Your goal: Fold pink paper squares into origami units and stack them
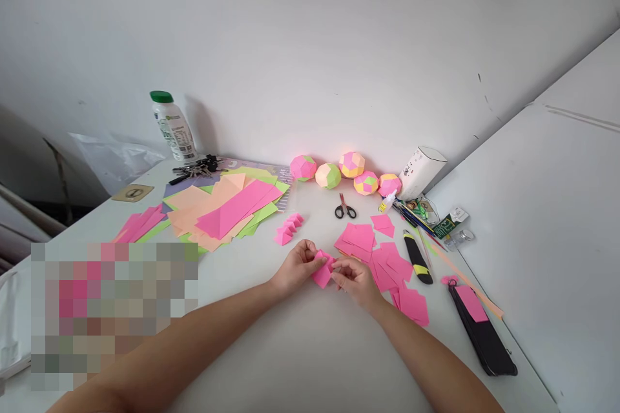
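Observation:
Between my hands is a pink paper piece point(321, 276) with creases, held just above the table. My left hand point(299, 268) pinches its left upper side between thumb and fingers. On the right edge, my right hand point(357, 281) grips a corner with thumb and fingertips. Several small folded pink units point(289, 230) stand in a row beyond my left hand. To the right of my right hand lie loose pink paper squares point(387, 268) in overlapping piles. A pair of scissors point(345, 208) with black handles rests farther back.
Several faceted paper balls point(328, 175) line the wall beside a white container point(422, 173). Coloured paper sheets point(237, 206), keys point(197, 169) and a green-capped bottle point(172, 126) are at left. A utility knife point(417, 257), glue bottle point(387, 201) and black pouch point(484, 332) lie right.

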`<state>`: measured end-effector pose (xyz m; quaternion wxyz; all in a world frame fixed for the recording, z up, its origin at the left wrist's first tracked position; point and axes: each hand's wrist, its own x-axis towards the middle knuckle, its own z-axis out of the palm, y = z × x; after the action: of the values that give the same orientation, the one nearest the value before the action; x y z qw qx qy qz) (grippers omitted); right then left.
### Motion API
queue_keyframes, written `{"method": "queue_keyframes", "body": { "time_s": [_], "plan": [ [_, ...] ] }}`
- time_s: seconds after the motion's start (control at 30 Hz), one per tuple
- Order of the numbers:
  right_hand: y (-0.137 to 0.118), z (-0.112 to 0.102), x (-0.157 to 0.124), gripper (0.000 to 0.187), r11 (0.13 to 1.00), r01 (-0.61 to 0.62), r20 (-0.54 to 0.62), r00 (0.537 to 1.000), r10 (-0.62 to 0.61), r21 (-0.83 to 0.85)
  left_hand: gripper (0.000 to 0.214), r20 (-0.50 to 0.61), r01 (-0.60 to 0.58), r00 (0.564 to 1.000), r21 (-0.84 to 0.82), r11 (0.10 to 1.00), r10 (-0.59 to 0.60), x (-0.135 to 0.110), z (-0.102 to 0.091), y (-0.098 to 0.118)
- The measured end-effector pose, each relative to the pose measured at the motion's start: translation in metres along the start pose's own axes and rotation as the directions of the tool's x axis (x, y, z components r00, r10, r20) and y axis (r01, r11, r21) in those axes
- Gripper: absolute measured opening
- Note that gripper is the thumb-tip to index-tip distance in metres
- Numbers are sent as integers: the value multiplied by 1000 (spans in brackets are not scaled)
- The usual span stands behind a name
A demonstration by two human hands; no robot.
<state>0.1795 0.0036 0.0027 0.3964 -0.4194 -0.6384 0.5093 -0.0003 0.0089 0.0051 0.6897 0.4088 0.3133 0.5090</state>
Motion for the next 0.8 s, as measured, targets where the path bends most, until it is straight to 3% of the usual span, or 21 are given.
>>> {"method": "queue_keyframes", "body": {
  "time_s": [0.17, 0.37, 0.63, 0.8],
  "plan": [
    [0, 0, 1, 43, 993, -88, -20, 996, 90, 80, 32, 2, -5, 1000, 82, 997, 5, -2, 1, -1],
    [-6, -1, 1, 18, 996, -90, 38, 995, 89, 13, 26, 37, -25, 999, 253, 967, 16, -3, -2, -2],
    [-1, -4, 1, 21, 998, -60, 0, 998, 60, -1, 28, 104, -65, 994, 392, 917, 26, -3, -4, -4],
    [-3, -4, -1, 19, 999, -28, -19, 999, 29, 20, 30, 129, -58, 992, 358, 932, 12, -4, -3, -3]
  ]
}}
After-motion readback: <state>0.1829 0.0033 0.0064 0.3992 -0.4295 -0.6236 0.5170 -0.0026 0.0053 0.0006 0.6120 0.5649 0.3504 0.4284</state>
